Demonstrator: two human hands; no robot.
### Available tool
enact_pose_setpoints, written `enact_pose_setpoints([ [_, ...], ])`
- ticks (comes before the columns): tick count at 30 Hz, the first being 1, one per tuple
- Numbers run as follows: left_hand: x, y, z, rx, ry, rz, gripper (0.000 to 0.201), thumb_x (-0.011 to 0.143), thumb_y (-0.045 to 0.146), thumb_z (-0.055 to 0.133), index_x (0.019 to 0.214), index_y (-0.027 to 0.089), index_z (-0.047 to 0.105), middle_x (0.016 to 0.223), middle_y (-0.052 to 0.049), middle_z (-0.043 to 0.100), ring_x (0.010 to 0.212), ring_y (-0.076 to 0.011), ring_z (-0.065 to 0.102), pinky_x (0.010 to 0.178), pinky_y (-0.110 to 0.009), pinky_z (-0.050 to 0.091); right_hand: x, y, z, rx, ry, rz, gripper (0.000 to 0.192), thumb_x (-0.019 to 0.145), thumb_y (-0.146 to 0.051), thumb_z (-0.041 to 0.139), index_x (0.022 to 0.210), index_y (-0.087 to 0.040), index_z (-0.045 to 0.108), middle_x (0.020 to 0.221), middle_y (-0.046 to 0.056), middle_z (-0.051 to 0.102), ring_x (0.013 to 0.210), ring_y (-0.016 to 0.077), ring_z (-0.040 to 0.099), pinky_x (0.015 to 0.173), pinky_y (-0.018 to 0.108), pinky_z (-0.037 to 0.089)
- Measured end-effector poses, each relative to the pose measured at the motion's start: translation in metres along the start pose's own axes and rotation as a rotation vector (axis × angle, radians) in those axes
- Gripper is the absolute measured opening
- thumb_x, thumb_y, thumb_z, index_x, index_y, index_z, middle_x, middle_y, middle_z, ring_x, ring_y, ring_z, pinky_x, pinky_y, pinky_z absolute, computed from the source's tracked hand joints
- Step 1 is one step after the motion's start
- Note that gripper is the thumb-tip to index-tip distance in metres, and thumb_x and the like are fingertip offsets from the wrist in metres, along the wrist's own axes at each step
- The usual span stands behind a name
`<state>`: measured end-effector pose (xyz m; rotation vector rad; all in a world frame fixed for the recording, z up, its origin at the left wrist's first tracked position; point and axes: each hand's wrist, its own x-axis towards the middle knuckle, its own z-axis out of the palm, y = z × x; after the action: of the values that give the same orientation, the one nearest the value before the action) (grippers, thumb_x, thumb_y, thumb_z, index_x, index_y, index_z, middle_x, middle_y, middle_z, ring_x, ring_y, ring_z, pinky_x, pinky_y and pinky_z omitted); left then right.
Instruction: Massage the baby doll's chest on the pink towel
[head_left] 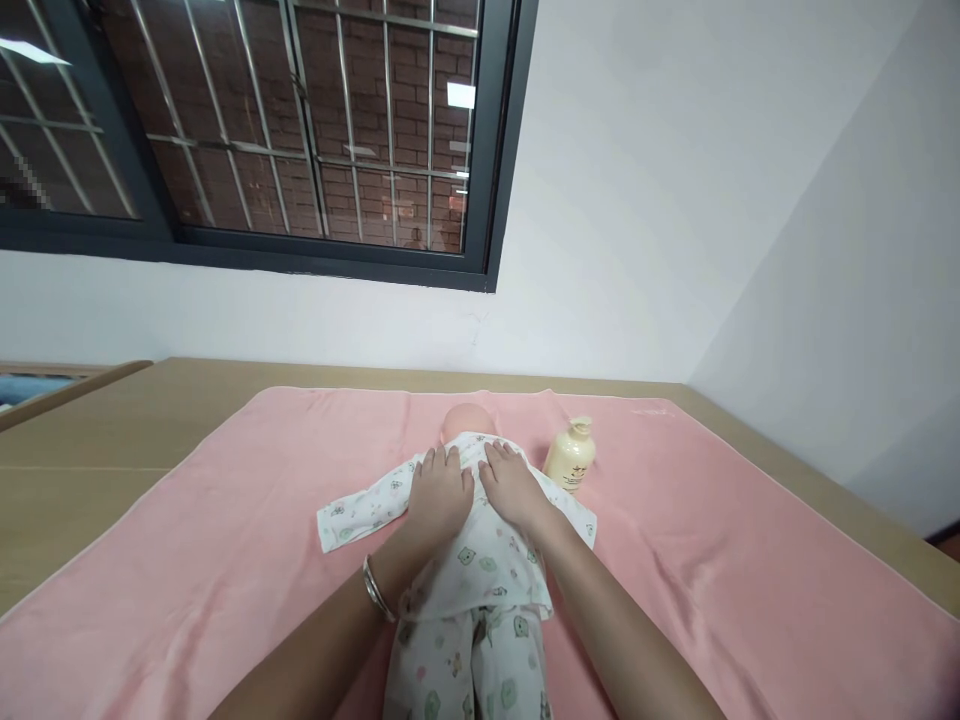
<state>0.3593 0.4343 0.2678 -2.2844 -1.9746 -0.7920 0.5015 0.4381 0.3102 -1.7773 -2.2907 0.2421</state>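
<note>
A baby doll lies on a pink blanket [285, 480], its smooth bald head [468, 419] showing at the far end. White patterned pyjamas cover it: a long-sleeved top [480, 560] and trousers [517, 670]. The top's collar reaches up over part of the head, and its left-hand sleeve [364, 512] stretches out sideways. My left hand [440, 493] rests flat on the upper left of the top, fingers extended. On the upper right of it, my right hand [514, 487] lies flat too, mirroring the other. Neither hand grips anything.
A cream pump bottle [570, 455] stands on the blanket right of the doll's shoulder. Under the blanket is a wooden surface [97, 450], bordered by a white wall [615, 250] behind and to the right. A barred window [322, 130] is above.
</note>
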Motion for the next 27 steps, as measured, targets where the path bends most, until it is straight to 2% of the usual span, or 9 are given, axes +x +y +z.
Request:
enact_pose_setpoints([
  [4,0.012,-0.014,-0.008,-0.112,-0.114,0.027,0.051,0.098,0.033,0.036,0.140,0.008,0.052,0.143,-0.021,0.058,0.136,-0.0328,0.050,0.113,-0.048,0.036,-0.014,-0.020,-0.002,-0.085,-0.019,-0.042,0.049,0.105,-0.020,0.033,0.149,0.000,0.046,0.151,0.024,0.046,0.144,0.0315,0.040,0.120,0.044,0.029],
  [7,0.013,-0.016,-0.009,-0.115,-0.124,0.014,0.053,0.099,0.032,0.034,0.142,0.006,0.050,0.144,-0.022,0.057,0.137,-0.0334,0.049,0.113,-0.049,0.036,-0.020,-0.029,-0.001,-0.129,-0.019,-0.134,0.049,0.101,-0.009,0.032,0.144,0.003,0.050,0.145,0.025,0.051,0.142,0.0282,0.044,0.122,0.038,0.025],
  [9,0.008,-0.012,-0.008,-0.064,-0.096,0.034,0.051,0.099,0.030,0.033,0.141,0.006,0.052,0.145,-0.023,0.056,0.139,-0.0351,0.047,0.114,-0.052,0.034,-0.019,-0.026,-0.001,-0.067,-0.010,-0.129,0.048,0.100,-0.010,0.033,0.143,0.002,0.051,0.144,0.024,0.052,0.141,0.0275,0.044,0.121,0.036,0.027],
  [14,-0.008,0.003,-0.008,0.051,-0.088,0.239,0.047,0.099,0.022,0.031,0.131,0.008,0.061,0.142,-0.022,0.059,0.137,-0.0382,0.048,0.116,-0.056,0.029,-0.004,-0.004,-0.003,0.110,0.012,-0.074,0.049,0.104,-0.025,0.038,0.147,-0.005,0.049,0.155,0.019,0.043,0.148,0.0286,0.034,0.121,0.042,0.027],
  [17,-0.007,0.004,-0.010,0.020,-0.060,0.180,0.048,0.098,0.025,0.035,0.136,0.008,0.058,0.140,-0.023,0.060,0.136,-0.0371,0.050,0.115,-0.055,0.033,0.002,0.001,-0.001,0.101,0.019,-0.060,0.049,0.105,-0.028,0.039,0.149,-0.008,0.048,0.157,0.017,0.039,0.149,0.0309,0.030,0.121,0.047,0.025],
  [19,-0.001,-0.002,-0.012,-0.040,-0.086,0.160,0.049,0.098,0.026,0.035,0.137,0.009,0.057,0.142,-0.022,0.059,0.138,-0.0345,0.049,0.117,-0.051,0.032,0.000,-0.003,0.000,0.077,0.029,-0.062,0.049,0.105,-0.026,0.039,0.149,-0.007,0.047,0.157,0.017,0.041,0.148,0.0308,0.032,0.121,0.046,0.024],
  [23,0.013,-0.015,-0.011,-0.134,-0.172,0.084,0.053,0.100,0.033,0.034,0.143,0.008,0.052,0.150,-0.020,0.053,0.143,-0.0336,0.044,0.119,-0.049,0.031,-0.013,-0.022,0.001,0.031,0.054,-0.044,0.043,0.102,-0.016,0.038,0.139,-0.003,0.057,0.144,0.021,0.054,0.137,0.0288,0.048,0.117,0.037,0.032],
  [27,0.011,-0.013,-0.004,-0.107,-0.104,0.019,0.051,0.100,0.031,0.035,0.143,0.010,0.052,0.148,-0.021,0.055,0.141,-0.0353,0.046,0.116,-0.053,0.034,-0.019,-0.028,-0.001,0.052,0.065,-0.091,0.041,0.098,-0.009,0.039,0.131,-0.008,0.064,0.135,0.019,0.061,0.130,0.0268,0.054,0.113,0.034,0.036],
])
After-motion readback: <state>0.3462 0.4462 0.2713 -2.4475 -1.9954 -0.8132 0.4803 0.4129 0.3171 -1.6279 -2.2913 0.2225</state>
